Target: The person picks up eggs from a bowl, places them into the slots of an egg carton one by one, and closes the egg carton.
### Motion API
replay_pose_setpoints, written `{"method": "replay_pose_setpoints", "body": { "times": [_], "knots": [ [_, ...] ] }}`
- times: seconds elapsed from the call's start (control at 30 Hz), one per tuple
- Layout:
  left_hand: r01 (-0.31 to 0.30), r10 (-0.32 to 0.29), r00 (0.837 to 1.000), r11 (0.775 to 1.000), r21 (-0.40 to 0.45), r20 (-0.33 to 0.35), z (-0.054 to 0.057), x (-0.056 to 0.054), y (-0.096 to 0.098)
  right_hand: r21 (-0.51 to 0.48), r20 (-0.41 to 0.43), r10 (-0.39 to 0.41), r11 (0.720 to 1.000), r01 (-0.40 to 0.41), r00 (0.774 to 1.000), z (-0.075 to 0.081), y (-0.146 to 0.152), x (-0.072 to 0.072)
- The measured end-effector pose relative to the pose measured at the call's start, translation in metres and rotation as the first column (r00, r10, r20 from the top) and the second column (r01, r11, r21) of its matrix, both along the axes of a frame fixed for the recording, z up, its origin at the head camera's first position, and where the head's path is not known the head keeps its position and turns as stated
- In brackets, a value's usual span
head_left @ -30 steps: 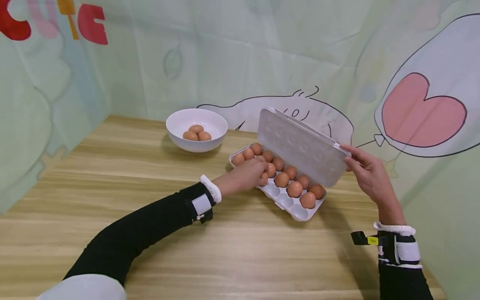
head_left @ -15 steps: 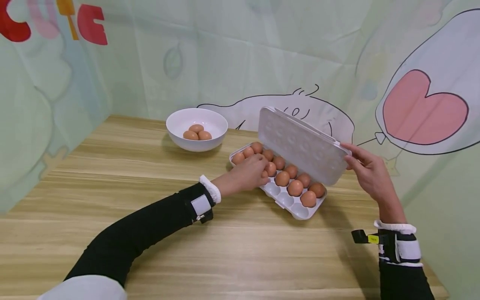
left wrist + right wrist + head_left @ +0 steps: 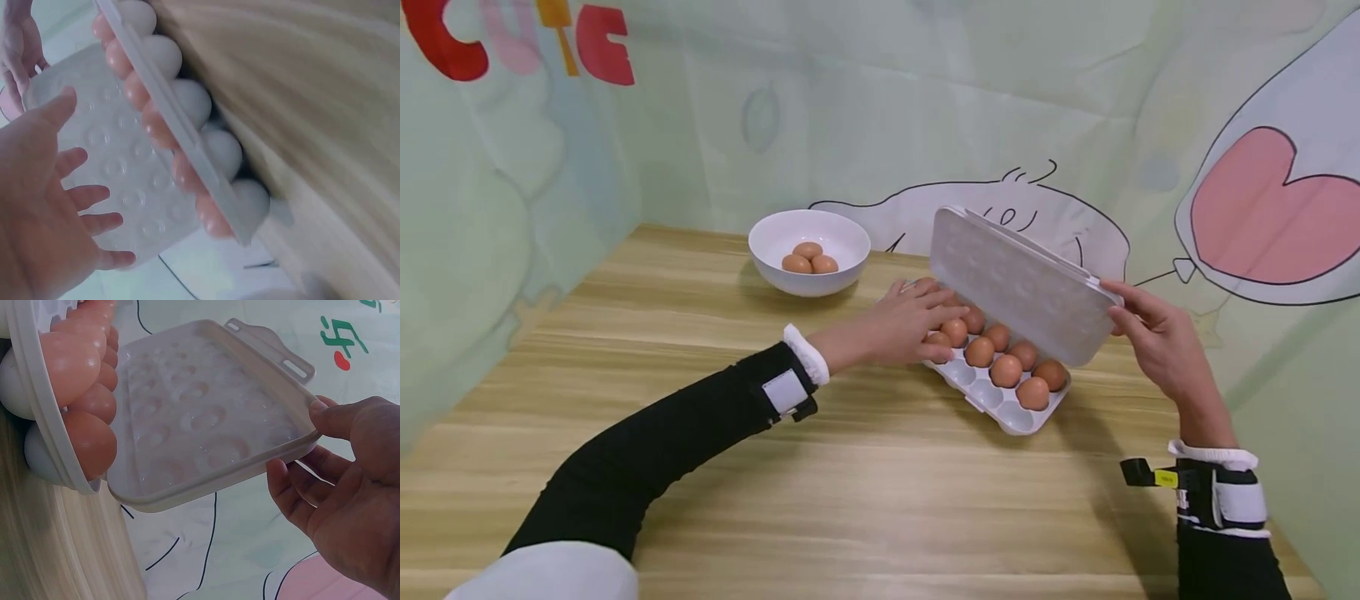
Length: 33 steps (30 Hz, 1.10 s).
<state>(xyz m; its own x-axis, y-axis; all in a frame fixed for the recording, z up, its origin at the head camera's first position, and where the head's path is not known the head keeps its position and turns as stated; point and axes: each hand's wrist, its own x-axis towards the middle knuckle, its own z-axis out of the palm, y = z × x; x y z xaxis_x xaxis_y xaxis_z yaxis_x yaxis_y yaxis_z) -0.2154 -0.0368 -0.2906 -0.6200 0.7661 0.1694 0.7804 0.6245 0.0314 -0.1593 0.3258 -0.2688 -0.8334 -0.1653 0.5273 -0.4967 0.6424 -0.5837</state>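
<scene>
A white plastic egg tray (image 3: 973, 398) holds several brown eggs (image 3: 980, 352); several cups along its front edge hold no egg. My left hand (image 3: 906, 327) is spread over the tray's left end, partly hiding the eggs there. In the left wrist view, its fingers (image 3: 90, 197) are apart with nothing between them. My right hand (image 3: 1176, 358) pinches the right corner of the hinged lid (image 3: 1011, 279), which stands tilted up behind the eggs. The right wrist view shows the thumb on one side of the lid (image 3: 187, 419) and fingertips on the other.
A white bowl (image 3: 808, 283) with three brown eggs (image 3: 808, 250) inside stands at the back, left of the tray. Both rest on a wooden table (image 3: 850, 500). A printed cloth backdrop (image 3: 880, 125) rises behind the table.
My left hand's fingers were curled down at an egg in the tray; now they are spread and the hand is slightly raised. The right hand keeps holding the lid up.
</scene>
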Motion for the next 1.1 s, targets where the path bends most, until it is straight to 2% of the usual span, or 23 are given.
{"method": "replay_pose_setpoints", "body": {
  "times": [0.13,0.3,0.4,0.5,0.6,0.8,0.97,1.1],
  "knots": [
    [-0.038,0.038,0.999,0.999,0.003,0.035,0.007,-0.007,-0.014,0.002,-0.001,-0.01,1.0,0.01,1.0,-0.001,0.001,0.003],
    [-0.117,0.118,0.992,0.993,-0.02,0.047,0.016,-0.023,-0.033,0.003,-0.017,-0.02,1.0,0.02,1.0,-0.003,0.009,0.007],
    [-0.188,0.188,0.979,0.982,-0.016,0.073,0.021,-0.033,-0.047,0.004,-0.024,-0.009,1.0,0.009,1.0,-0.003,0.013,0.007],
    [-0.259,0.261,0.96,0.965,-0.028,0.106,0.024,-0.043,-0.063,0.007,-0.025,-0.001,1.0,0.001,1.0,-0.003,0.015,0.007],
    [-0.314,0.317,0.939,0.948,-0.04,0.132,0.024,-0.054,-0.079,0.004,-0.015,-0.011,1.0,0.011,1.0,-0.005,0.017,0.008],
    [-0.378,0.378,0.913,0.925,-0.035,0.15,0.018,-0.075,-0.101,0.001,0.005,-0.047,0.999,0.047,0.999,-0.006,0.023,0.015],
    [-0.408,0.407,0.899,0.912,-0.025,0.162,0.014,-0.082,-0.11,-0.01,-0.004,-0.048,0.999,0.048,0.999,-0.008,0.028,0.02],
    [-0.428,0.427,0.883,0.903,-0.041,0.196,0.012,-0.086,-0.115,-0.008,-0.022,-0.054,0.999,0.054,0.998,-0.013,0.031,0.026]
  ]
}}
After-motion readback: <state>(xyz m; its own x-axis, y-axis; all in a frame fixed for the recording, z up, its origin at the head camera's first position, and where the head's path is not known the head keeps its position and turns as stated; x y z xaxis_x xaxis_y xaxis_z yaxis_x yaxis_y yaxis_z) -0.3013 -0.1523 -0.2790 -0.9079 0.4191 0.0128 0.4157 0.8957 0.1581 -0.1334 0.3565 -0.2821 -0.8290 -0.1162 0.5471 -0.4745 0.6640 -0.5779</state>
